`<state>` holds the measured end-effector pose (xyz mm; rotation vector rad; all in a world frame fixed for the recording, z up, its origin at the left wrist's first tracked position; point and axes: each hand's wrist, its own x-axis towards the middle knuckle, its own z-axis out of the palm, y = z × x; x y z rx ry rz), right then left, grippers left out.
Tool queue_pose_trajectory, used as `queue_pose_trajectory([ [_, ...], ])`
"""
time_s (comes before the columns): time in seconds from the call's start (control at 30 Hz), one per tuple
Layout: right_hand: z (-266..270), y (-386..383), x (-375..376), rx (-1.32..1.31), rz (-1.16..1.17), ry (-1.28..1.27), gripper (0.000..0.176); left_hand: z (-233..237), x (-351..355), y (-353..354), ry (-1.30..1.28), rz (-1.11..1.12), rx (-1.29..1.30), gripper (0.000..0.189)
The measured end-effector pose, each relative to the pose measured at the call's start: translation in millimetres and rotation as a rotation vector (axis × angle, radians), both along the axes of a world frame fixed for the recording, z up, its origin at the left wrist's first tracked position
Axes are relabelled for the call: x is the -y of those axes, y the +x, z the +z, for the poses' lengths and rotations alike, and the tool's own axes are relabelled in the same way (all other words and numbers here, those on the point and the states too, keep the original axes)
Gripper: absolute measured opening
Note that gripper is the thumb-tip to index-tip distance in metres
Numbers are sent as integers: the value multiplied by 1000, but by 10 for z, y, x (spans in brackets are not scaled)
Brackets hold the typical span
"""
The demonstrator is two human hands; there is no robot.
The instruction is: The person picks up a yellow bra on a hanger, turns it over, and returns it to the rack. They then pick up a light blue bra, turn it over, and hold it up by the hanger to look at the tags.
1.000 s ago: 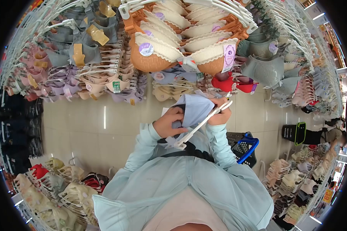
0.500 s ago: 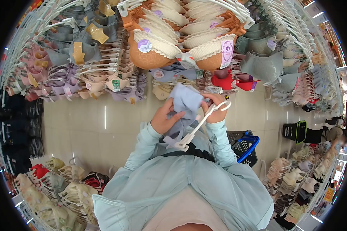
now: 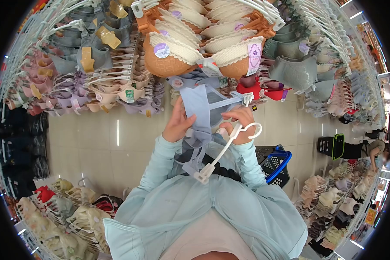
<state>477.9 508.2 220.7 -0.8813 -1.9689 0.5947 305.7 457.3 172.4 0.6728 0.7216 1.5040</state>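
Observation:
A light blue bra (image 3: 198,108) hangs between my two hands, its band spread out toward the rack. My left hand (image 3: 176,123) is closed on the left edge of its fabric, thumb on top. A white plastic hanger (image 3: 223,149) runs slantwise below my right hand (image 3: 242,121), which is closed around its middle near the hook. One clip end of the hanger sits low by my waist with a blue strap at it; the other clip shows beyond my right fingers, with a blue strap stretched to it. Part of the bra is hidden behind my right hand.
Orange and cream bras (image 3: 173,56) hang close in front on a rack, with grey-blue ones (image 3: 294,73) to the right. A shopping basket with a blue handle (image 3: 278,167) is beside me at right. More bras (image 3: 86,221) hang behind left. Another person (image 3: 374,151) is at far right.
The bra has gone from bunched up to spread out, its band now facing up. My left hand has shifted slightly left. The hanger's far clip has come into view beyond my right hand.

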Motion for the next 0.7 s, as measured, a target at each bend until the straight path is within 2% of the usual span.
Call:
queue_pose_trajectory([
  [0.1,35,6,15,21,-18,30,27,7,6,-40,-112,-94,19,64],
  [0.17,40,27,4,-1,-21,71,27,-2,-1,-97,-133,-282,-15,66],
  [0.37,79,79,26,-40,-74,93,28,-118,-26,-71,-3,-325,55,66],
  [0.5,84,81,44,-47,-98,134,27,-317,-36,-33,-64,-348,116,66],
  [0.57,87,49,44,-48,-95,151,26,-554,-25,17,-181,-368,-438,56],
  [0.6,89,40,43,-48,-91,170,24,-574,4,22,-181,-369,-439,56],
  [0.67,89,50,40,-45,-113,146,23,-568,39,19,-257,-685,-935,44],
  [0.7,84,52,41,-41,-128,120,22,-572,39,7,-255,-687,-937,44],
])
